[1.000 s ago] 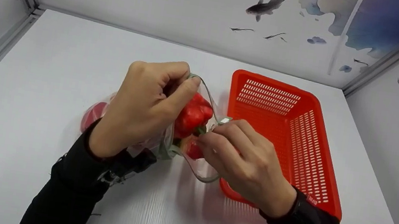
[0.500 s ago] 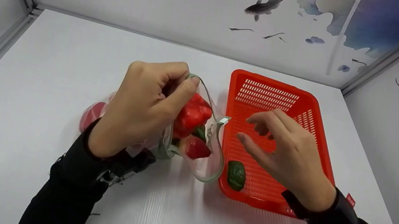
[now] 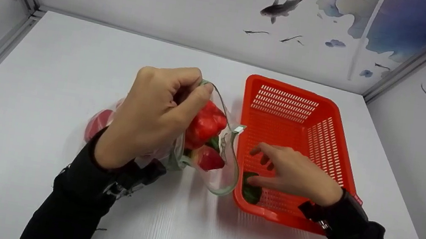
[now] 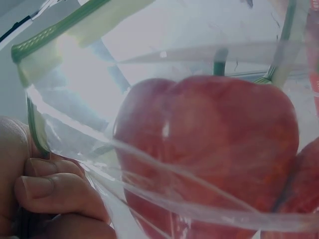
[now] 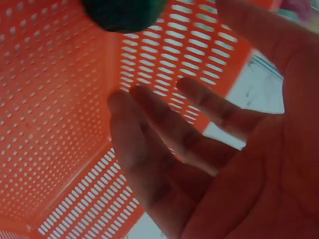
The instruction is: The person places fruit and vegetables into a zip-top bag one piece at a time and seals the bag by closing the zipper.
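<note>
My left hand [image 3: 151, 115] grips the green-edged rim of a clear bag [image 3: 236, 177], its mouth facing right. Inside lie a red bell pepper [image 3: 208, 125] and a red-and-yellowish rounded piece [image 3: 210, 159] beneath it. The left wrist view shows the bell pepper [image 4: 209, 144] large behind clear film, beside curled fingers [image 4: 60, 191]. My right hand [image 3: 295, 175] hovers over the red basket [image 3: 266, 215], fingers loosely bent and holding nothing. A dark green vegetable [image 3: 251, 193] lies in the basket's near left corner, partly behind the right thumb; its underside [image 5: 124, 15] tops the right wrist view.
The basket stands right of the bag on a white tabletop [image 3: 81, 51]. Left of the left hand a pink striped piece [image 3: 99, 123] shows, mostly covered by the arm. White walls with fish pictures [image 3: 282, 8] enclose the back and sides.
My right hand has left the bag's mouth, moved right over the basket, then come down near the green vegetable, which now lies inside it. My left hand holds the bag as before.
</note>
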The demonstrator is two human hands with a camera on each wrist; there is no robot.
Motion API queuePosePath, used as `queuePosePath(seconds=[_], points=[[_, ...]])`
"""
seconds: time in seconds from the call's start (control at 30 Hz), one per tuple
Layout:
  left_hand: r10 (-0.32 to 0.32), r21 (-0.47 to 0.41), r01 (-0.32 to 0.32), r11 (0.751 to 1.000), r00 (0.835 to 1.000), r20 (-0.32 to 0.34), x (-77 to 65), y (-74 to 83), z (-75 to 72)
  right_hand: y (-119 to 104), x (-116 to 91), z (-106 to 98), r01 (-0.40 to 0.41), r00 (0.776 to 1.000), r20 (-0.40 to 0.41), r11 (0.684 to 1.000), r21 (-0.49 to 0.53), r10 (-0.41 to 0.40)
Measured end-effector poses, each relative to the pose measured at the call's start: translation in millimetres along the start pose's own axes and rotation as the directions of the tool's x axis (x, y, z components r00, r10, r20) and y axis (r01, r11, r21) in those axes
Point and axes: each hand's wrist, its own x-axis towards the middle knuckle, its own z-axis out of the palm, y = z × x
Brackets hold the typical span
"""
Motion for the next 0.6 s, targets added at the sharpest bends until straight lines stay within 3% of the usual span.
queuePosePath(seconds=[0.33,0.6], points=[[0.002,0.007,-0.002,1.000,1.000,0.005,2.8,-2.9,-0.6,5,11,8,0.005,0.976,0.218,0.997,0.083,-0.022],[-0.012,-0.012,0.012,1.000,1.000,-0.012,3.8,-5.1,0.5,5,14,9,0.009,0.966,0.256,0.993,0.117,-0.039]])
